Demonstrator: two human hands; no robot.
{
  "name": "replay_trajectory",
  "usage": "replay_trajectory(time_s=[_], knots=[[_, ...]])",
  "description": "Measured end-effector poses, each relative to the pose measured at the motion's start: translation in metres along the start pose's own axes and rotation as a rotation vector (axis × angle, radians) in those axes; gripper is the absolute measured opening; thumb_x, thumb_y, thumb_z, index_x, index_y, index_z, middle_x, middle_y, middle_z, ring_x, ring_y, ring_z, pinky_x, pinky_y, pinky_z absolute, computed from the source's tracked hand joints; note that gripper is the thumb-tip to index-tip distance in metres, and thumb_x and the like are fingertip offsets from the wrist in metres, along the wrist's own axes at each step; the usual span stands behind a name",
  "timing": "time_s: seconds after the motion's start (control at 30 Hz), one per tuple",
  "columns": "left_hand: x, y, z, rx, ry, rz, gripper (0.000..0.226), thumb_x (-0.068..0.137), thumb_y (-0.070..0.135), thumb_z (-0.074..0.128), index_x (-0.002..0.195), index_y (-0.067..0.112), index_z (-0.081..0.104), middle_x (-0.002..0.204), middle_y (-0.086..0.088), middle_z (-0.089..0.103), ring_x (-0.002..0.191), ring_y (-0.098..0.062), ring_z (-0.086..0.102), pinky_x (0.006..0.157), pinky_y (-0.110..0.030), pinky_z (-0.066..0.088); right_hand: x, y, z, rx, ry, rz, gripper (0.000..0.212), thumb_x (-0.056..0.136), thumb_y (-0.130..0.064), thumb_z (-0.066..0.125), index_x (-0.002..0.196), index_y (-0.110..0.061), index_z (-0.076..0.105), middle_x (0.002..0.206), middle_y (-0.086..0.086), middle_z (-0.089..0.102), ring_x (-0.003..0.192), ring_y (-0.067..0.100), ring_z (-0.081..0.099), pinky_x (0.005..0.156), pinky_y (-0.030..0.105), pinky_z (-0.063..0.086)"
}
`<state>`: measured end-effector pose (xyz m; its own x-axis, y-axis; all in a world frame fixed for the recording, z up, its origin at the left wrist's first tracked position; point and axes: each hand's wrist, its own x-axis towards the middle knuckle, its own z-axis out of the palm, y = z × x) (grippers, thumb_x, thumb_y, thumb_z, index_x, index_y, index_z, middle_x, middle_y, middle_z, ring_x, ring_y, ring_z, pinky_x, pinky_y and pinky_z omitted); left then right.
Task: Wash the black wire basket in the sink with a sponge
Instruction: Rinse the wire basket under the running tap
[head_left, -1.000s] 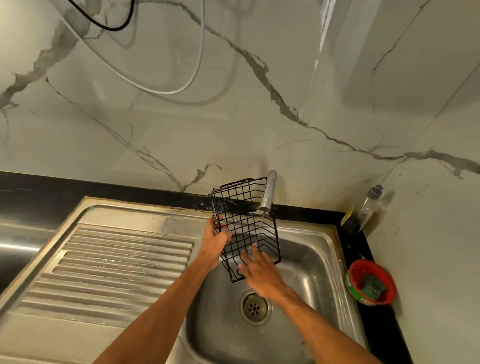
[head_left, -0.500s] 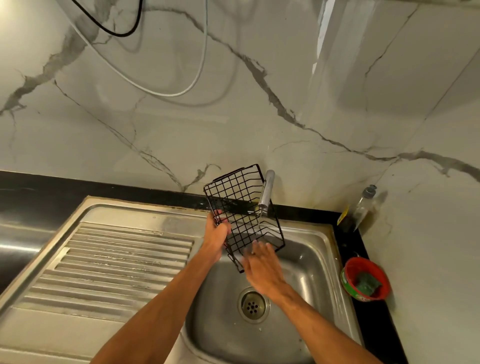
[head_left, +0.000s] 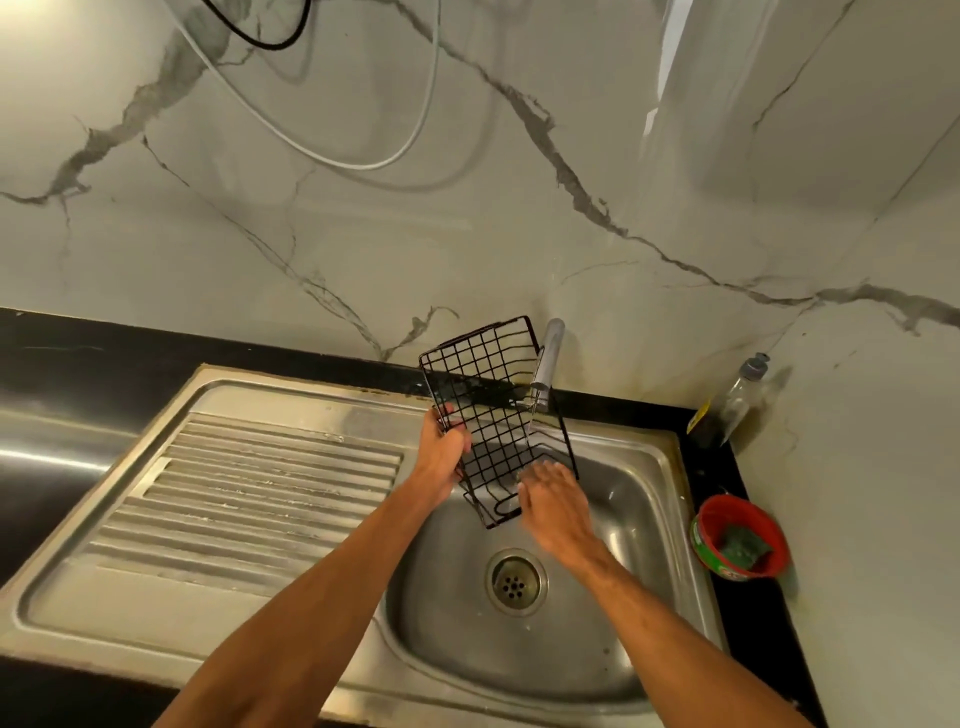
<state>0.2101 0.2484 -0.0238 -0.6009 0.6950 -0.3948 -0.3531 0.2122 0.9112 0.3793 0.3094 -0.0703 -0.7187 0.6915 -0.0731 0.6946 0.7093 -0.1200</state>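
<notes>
The black wire basket (head_left: 488, 400) is held tilted over the steel sink (head_left: 639, 467), under the tap (head_left: 548, 358). My left hand (head_left: 441, 449) grips its left edge. At the basket's lower end my right hand (head_left: 553, 501) lies flat with straight fingers on the wires. A green sponge (head_left: 740, 545) sits in a red bowl (head_left: 727, 512) on the counter to the right of the sink. Whether water runs from the tap is unclear.
A ribbed steel draining board (head_left: 249, 499) lies left of the sink bowl. The drain (head_left: 515, 582) is below my right hand. A clear bottle (head_left: 737, 400) stands in the back right corner by the marble wall. Cables hang on the wall above.
The basket has tipped further, its top end rising beside the tap. My right hand slid along its lower end. My left hand kept its grip.
</notes>
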Motion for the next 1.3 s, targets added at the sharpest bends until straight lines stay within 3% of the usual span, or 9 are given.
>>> replay_trajectory(time_s=[0.23, 0.33, 0.5, 0.7, 0.8, 0.93, 1.07, 1.2, 1.3], knots=[[-0.006, -0.001, 0.001, 0.009, 0.031, -0.053, 0.061, 0.083, -0.010, 0.046, 0.135, 0.022, 0.047, 0.089, -0.002, 0.051, 0.093, -0.021, 0.047, 0.091, -0.049, 0.041, -0.008, -0.005, 0.007, 0.163, -0.033, -0.064, 0.046, 0.103, -0.041, 0.041, 0.140, -0.015, 0.051, 0.146, 0.006, 0.052, 0.141, 0.021, 0.039, 0.122, 0.040, 0.018], [-0.014, 0.001, 0.004, -0.027, 0.033, -0.089, 0.063, 0.080, -0.007, 0.044, 0.132, 0.028, 0.048, 0.094, -0.004, 0.052, 0.093, -0.021, 0.048, 0.085, -0.050, 0.040, -0.012, -0.013, 0.003, 0.042, 0.096, 0.067, 0.044, 0.102, -0.035, 0.039, 0.135, -0.012, 0.055, 0.133, 0.009, 0.061, 0.130, 0.023, 0.050, 0.117, 0.042, 0.028], [-0.014, 0.001, 0.000, 0.006, 0.079, -0.063, 0.058, 0.085, -0.007, 0.043, 0.135, 0.020, 0.049, 0.083, -0.002, 0.051, 0.084, -0.018, 0.046, 0.082, -0.043, 0.040, -0.024, -0.028, 0.012, 0.118, -0.070, -0.184, 0.047, 0.105, -0.043, 0.027, 0.127, -0.019, 0.062, 0.138, 0.006, 0.056, 0.132, 0.022, 0.048, 0.114, 0.047, 0.030], [-0.015, 0.003, 0.001, -0.043, 0.124, -0.031, 0.046, 0.093, -0.002, 0.042, 0.126, 0.028, 0.054, 0.101, -0.003, 0.057, 0.093, -0.020, 0.051, 0.086, -0.046, 0.043, -0.014, -0.017, 0.004, -0.010, 0.061, -0.094, 0.045, 0.104, -0.037, 0.031, 0.126, -0.012, 0.061, 0.132, 0.011, 0.061, 0.131, 0.028, 0.050, 0.116, 0.044, 0.030], [-0.010, 0.007, 0.000, -0.037, 0.144, 0.014, 0.044, 0.088, -0.007, 0.040, 0.115, 0.024, 0.056, 0.097, -0.003, 0.056, 0.094, -0.021, 0.048, 0.087, -0.043, 0.038, -0.012, -0.017, 0.001, 0.110, -0.016, -0.194, 0.048, 0.105, -0.042, 0.032, 0.140, -0.014, 0.052, 0.150, 0.007, 0.047, 0.143, 0.025, 0.036, 0.119, 0.041, 0.025], [-0.011, 0.011, 0.000, -0.084, 0.145, 0.006, 0.047, 0.091, -0.007, 0.040, 0.120, 0.028, 0.053, 0.104, 0.000, 0.058, 0.104, -0.021, 0.052, 0.098, -0.046, 0.038, 0.001, -0.008, -0.010, -0.019, 0.040, -0.023, 0.057, 0.105, -0.042, 0.028, 0.150, -0.007, 0.036, 0.160, 0.014, 0.029, 0.149, 0.027, 0.024, 0.123, 0.041, 0.016], [-0.003, 0.013, -0.003, -0.083, 0.203, 0.050, 0.044, 0.097, 0.001, 0.044, 0.132, 0.026, 0.053, 0.120, -0.005, 0.061, 0.115, -0.025, 0.054, 0.113, -0.055, 0.036, 0.002, -0.018, -0.013, 0.038, -0.118, -0.173, 0.057, 0.106, -0.044, 0.024, 0.151, -0.011, 0.033, 0.163, 0.011, 0.018, 0.151, 0.024, 0.016, 0.123, 0.040, 0.004], [-0.004, 0.017, 0.003, -0.135, 0.198, 0.044, 0.041, 0.097, -0.004, 0.040, 0.118, 0.030, 0.051, 0.106, 0.000, 0.059, 0.107, -0.022, 0.053, 0.107, -0.050, 0.037, 0.014, -0.005, -0.025, -0.002, 0.095, -0.016, 0.055, 0.105, -0.039, 0.032, 0.151, -0.007, 0.034, 0.159, 0.013, 0.030, 0.147, 0.024, 0.028, 0.122, 0.037, 0.016], [-0.003, 0.019, 0.008, -0.152, 0.213, 0.058, 0.039, 0.097, -0.003, 0.040, 0.118, 0.029, 0.050, 0.102, 0.002, 0.058, 0.109, -0.023, 0.054, 0.107, -0.047, 0.035, 0.019, -0.023, -0.026, 0.046, -0.029, -0.091, 0.053, 0.105, -0.042, 0.029, 0.146, -0.012, 0.040, 0.161, 0.018, 0.022, 0.148, 0.030, 0.025, 0.121, 0.044, 0.017]])
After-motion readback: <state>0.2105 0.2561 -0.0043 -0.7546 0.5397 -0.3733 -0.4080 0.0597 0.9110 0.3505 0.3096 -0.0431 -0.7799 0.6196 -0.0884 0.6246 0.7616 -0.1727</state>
